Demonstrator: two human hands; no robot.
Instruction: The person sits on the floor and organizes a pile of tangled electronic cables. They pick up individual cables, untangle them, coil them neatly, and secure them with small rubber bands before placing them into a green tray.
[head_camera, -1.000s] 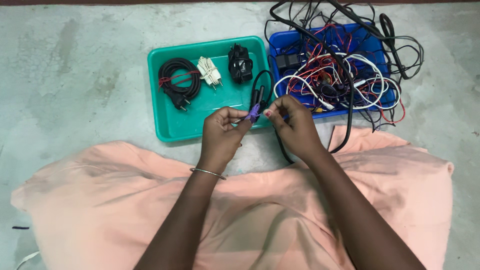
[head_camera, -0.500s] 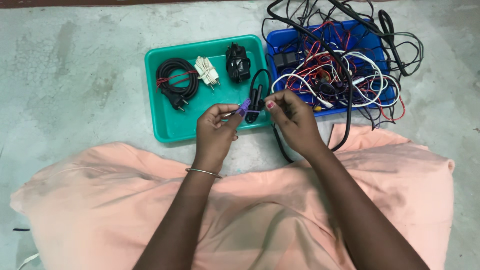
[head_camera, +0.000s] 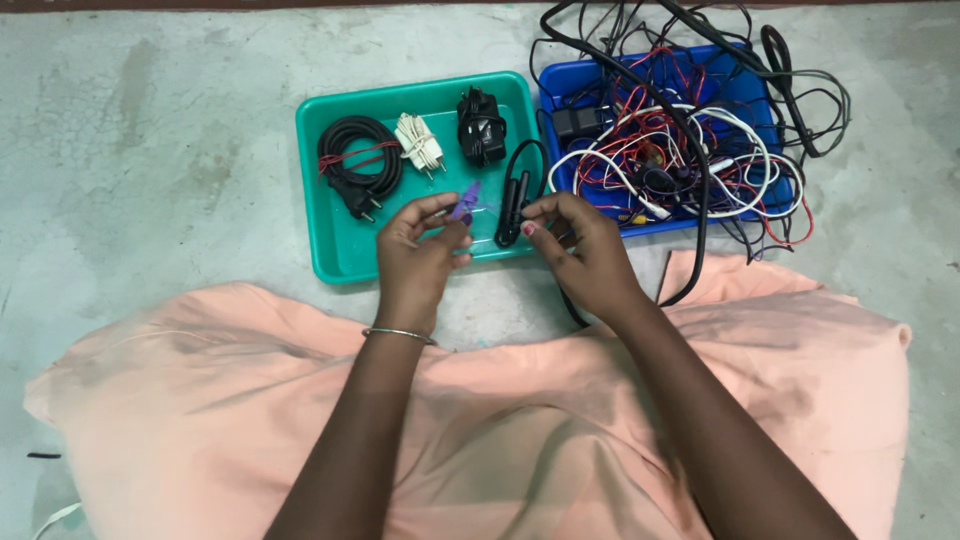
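Underneath, grey concrete floor (head_camera: 150, 130) bears both trays (head_camera: 330, 250).

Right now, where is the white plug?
The white plug lies in the green tray, between the coiled black cord and the black adapter.

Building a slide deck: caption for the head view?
Left hand pinches purple tie, right hand folded black cable.

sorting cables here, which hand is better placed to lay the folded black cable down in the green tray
Probably the right hand: its fingertips already pinch the folded black cable, which hangs over the green tray. The left hand is occupied, holding a small purple tie.
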